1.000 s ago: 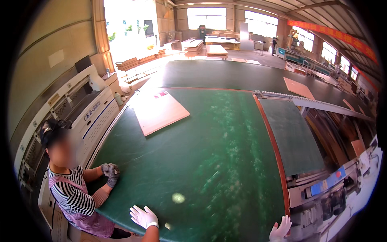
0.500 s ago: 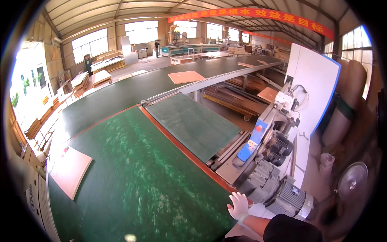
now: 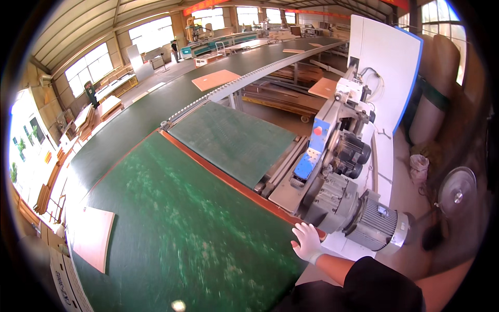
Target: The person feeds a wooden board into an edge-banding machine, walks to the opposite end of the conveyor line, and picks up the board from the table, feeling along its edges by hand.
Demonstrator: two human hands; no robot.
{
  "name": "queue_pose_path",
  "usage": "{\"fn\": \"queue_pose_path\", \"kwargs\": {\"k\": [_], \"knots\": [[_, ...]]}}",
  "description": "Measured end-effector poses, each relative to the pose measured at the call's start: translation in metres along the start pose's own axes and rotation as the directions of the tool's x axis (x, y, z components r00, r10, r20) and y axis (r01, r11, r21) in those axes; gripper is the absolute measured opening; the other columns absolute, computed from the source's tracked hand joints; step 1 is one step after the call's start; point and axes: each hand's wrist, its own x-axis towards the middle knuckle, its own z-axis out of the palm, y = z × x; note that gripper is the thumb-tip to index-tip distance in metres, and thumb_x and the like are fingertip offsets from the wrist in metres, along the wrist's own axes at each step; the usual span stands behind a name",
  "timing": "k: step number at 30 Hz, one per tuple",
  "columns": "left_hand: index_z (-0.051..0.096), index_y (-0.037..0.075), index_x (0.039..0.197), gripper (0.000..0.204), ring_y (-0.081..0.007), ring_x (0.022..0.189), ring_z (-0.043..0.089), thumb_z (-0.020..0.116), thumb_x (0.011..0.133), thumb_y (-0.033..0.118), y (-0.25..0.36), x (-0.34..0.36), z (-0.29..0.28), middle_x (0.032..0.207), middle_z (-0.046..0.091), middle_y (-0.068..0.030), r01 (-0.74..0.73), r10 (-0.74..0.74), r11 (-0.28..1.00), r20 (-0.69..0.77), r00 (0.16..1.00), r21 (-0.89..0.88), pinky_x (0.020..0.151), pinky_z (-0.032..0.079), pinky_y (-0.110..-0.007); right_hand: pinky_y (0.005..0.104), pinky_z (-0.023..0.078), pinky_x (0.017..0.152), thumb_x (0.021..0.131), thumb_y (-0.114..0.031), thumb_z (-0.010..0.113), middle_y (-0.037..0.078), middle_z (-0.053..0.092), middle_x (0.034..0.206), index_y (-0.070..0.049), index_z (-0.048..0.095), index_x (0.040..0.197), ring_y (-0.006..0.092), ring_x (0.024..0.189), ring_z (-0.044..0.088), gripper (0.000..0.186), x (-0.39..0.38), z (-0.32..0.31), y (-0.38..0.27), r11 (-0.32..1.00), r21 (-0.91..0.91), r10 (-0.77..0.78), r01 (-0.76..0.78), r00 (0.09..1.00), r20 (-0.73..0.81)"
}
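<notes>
My right hand (image 3: 306,242), in a pale glove with bare fingertips, lies at the near right corner of a wide green conveyor belt (image 3: 182,208). Its fingers are spread, with nothing visible in them. Beside it ends the red-brown edge strip (image 3: 234,184) that runs along the belt. Just beyond the hand sits a grey motor with a gearbox (image 3: 371,221). A pale wooden panel (image 3: 94,239) lies flat on the left part of the belt, well away from the hand. My left hand does not show.
A smaller green belt (image 3: 231,140) adjoins beyond the strip, beside a machine head with a blue control box (image 3: 312,151). A long dark conveyor (image 3: 171,106) carries another panel (image 3: 215,80). On the right stand a white upright panel (image 3: 384,67) and a round metal disc (image 3: 457,195). A person (image 3: 175,51) stands far off.
The view has tilted and shifted, so the machine and belts sit differently in it. My right hand stays at the belt's corner, with its fingers still spread.
</notes>
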Motion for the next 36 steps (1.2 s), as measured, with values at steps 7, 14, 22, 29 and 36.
{"fn": "queue_pose_path", "kwargs": {"k": [7, 14, 22, 29, 36], "knots": [[0.052, 0.004, 0.141, 0.064, -0.0414, 0.131, 0.049, 0.04, 0.1, 0.052, 0.001, 0.002, -0.008, 0.148, 0.049, -0.0198, -0.043, 0.043, 0.999, -0.025, 0.999, 0.001, 0.103, 0.042, -0.059, 0.055, 0.035, 0.111, 0.081, -0.027, 0.069, 0.019, 0.057, 0.134, -0.003, 0.061, 0.123, 0.0396, 0.129, 0.049, 0.049, -0.004, 0.002, -0.001, 0.998, 0.038, 0.045, -0.045, 0.999, 0.013], [0.052, 0.004, 0.14, 0.064, -0.0416, 0.131, 0.049, 0.04, 0.1, 0.053, -0.006, -0.003, 0.012, 0.148, 0.05, -0.0199, -0.03, 0.03, 1.0, -0.039, 0.999, -0.006, 0.102, 0.042, -0.059, 0.0546, 0.035, 0.111, 0.08, -0.027, 0.069, 0.019, 0.057, 0.134, -0.003, 0.061, 0.123, 0.04, 0.128, 0.049, 0.049, -0.004, 0.002, 0.002, 0.999, 0.037, 0.032, -0.032, 0.999, -0.004], [0.053, 0.004, 0.14, 0.064, -0.0419, 0.13, 0.05, 0.04, 0.1, 0.053, -0.001, -0.001, 0.002, 0.147, 0.05, -0.02, 0.02, -0.02, 0.999, -0.018, 1.0, -0.037, 0.102, 0.043, -0.06, 0.0554, 0.036, 0.11, 0.08, -0.026, 0.07, 0.019, 0.057, 0.135, -0.002, 0.061, 0.124, 0.0405, 0.128, 0.049, 0.051, -0.003, 0.001, 0.0, 0.999, 0.022, 0.03, -0.031, 0.999, 0.023], [0.053, 0.004, 0.14, 0.064, -0.0421, 0.13, 0.051, 0.04, 0.1, 0.053, -0.003, -0.003, 0.01, 0.147, 0.051, -0.0201, 0.079, -0.078, 0.994, 0.016, 0.997, -0.07, 0.102, 0.043, -0.06, 0.0527, 0.037, 0.107, 0.079, -0.027, 0.069, 0.02, 0.058, 0.131, -0.002, 0.061, 0.118, 0.0401, 0.125, 0.051, 0.047, 0.001, 0.002, 0.0, 1.0, 0.019, -0.005, 0.005, 1.0, 0.0], [0.054, 0.005, 0.139, 0.064, -0.0423, 0.129, 0.051, 0.04, 0.1, 0.054, -0.005, -0.003, 0.023, 0.146, 0.051, -0.0202, 0.146, -0.145, 0.985, 0.025, 0.989, -0.086, 0.101, 0.043, -0.06, 0.0525, 0.037, 0.107, 0.078, -0.027, 0.069, 0.02, 0.059, 0.129, -0.002, 0.061, 0.116, 0.0405, 0.124, 0.051, 0.046, 0.001, 0.002, 0.001, 1.0, 0.003, -0.026, 0.026, 1.0, -0.011]]}}
